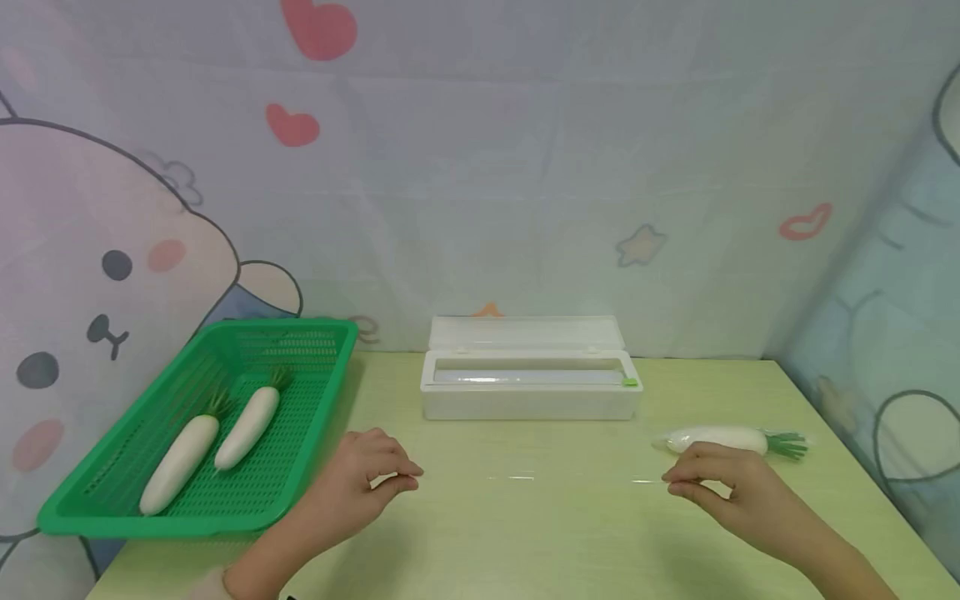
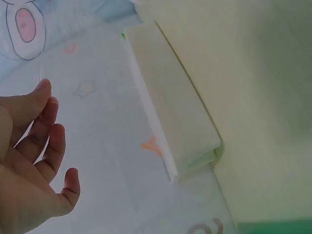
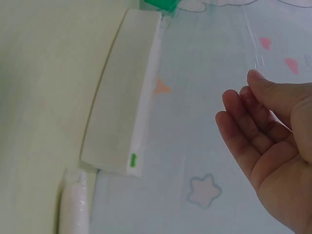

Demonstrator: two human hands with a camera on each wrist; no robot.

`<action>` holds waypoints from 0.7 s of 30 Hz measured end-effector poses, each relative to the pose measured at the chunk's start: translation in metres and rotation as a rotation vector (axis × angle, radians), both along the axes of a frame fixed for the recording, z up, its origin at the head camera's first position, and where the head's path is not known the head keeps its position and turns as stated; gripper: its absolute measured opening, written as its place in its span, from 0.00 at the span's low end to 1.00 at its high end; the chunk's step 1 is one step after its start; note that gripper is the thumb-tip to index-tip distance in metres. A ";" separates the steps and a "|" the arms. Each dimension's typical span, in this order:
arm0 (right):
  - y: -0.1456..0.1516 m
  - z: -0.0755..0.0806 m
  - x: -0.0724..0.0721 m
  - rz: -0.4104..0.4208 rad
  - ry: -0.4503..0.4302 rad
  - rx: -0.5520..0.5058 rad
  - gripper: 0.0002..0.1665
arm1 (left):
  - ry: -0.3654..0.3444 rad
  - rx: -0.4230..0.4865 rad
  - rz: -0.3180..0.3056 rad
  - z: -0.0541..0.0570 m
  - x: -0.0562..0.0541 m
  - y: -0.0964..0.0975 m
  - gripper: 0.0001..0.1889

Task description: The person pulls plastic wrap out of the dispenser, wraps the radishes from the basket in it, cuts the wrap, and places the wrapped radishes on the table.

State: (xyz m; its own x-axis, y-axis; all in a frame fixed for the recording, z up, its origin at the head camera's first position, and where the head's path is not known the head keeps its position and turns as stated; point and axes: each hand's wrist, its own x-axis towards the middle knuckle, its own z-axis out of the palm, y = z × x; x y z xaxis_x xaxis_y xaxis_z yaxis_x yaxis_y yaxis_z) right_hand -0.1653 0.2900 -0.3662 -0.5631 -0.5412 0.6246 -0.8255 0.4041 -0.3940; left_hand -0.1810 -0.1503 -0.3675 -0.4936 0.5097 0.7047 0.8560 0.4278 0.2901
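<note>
A sheet of clear plastic wrap (image 1: 521, 477) stretches between my two hands above the table, visible mainly as thin glints. My left hand (image 1: 358, 487) pinches one end between thumb and fingertips. At the other end, the thumb and fingers of my right hand (image 1: 738, 492) pinch it too. In the right wrist view the wrap (image 3: 253, 41) shows as fine lines running from the fingertips. Behind the hands stands a white wrap dispenser box (image 1: 528, 404), lid raised, with a roll (image 1: 525, 377) inside. Partly behind my right hand lies a wrapped white radish (image 1: 686, 435).
A green basket (image 1: 345, 367) at the left holds two unwrapped white radishes, one larger (image 1: 180, 462) and one smaller (image 1: 251, 425). A green slider (image 1: 630, 382) sits at the box's right end. A patterned curtain (image 1: 480, 167) hangs behind the pale table (image 1: 525, 550).
</note>
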 end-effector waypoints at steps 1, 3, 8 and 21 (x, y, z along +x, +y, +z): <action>0.001 -0.005 0.001 0.002 -0.034 0.001 0.25 | -0.018 -0.014 0.002 -0.005 0.001 -0.001 0.11; 0.003 -0.014 0.003 0.000 -0.113 -0.001 0.23 | -0.077 -0.047 0.024 -0.015 0.004 -0.002 0.11; 0.007 -0.042 0.003 0.087 -0.272 -0.017 0.20 | -0.162 -0.115 0.013 -0.042 0.002 -0.003 0.09; 0.010 -0.105 -0.013 0.209 -0.404 0.092 0.09 | -0.104 -0.359 0.060 -0.084 0.009 -0.001 0.04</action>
